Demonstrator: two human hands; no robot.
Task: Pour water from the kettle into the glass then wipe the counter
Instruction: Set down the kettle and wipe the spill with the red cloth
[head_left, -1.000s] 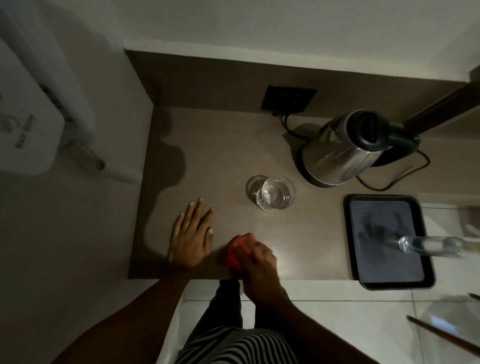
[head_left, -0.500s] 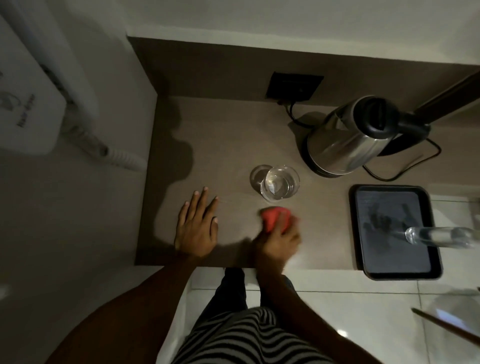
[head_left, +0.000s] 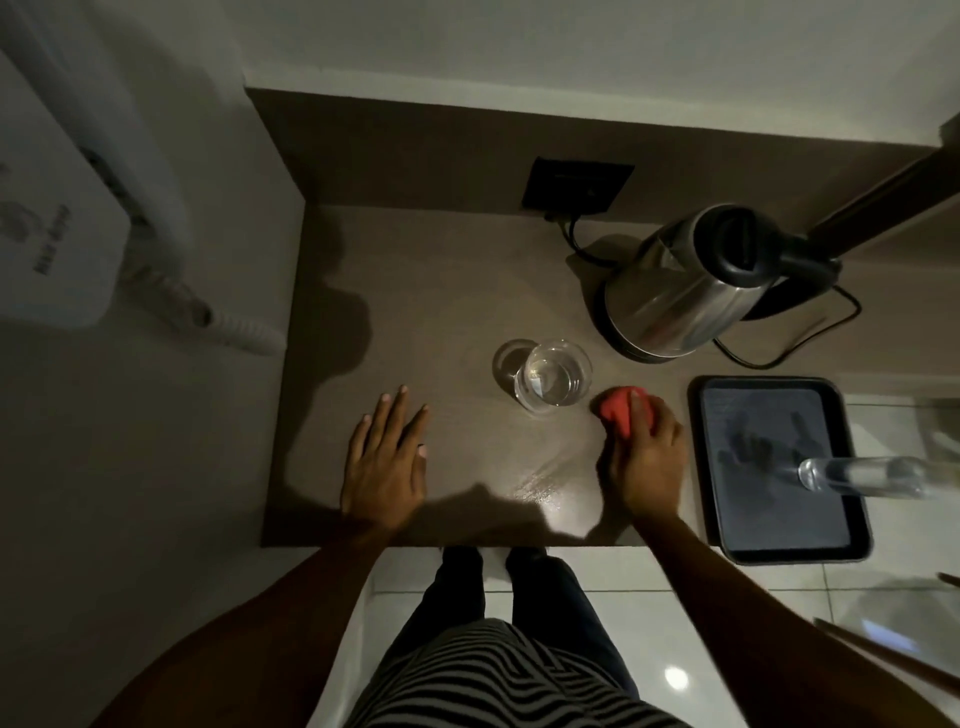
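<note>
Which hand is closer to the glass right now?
Right. The right hand, gripping the red cloth, sits just right of the glass, cloth nearly touching it. The left hand lies flat on the counter, well to its left.

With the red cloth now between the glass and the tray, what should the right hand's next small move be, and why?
Probably draw the red cloth back toward the counter's front edge. The right hand presses it down just right of the glass, and a wet sheen on the counter shows in front of it. Sweeping left risks nudging the glass; the left hand lies flat, apart from it.
</note>
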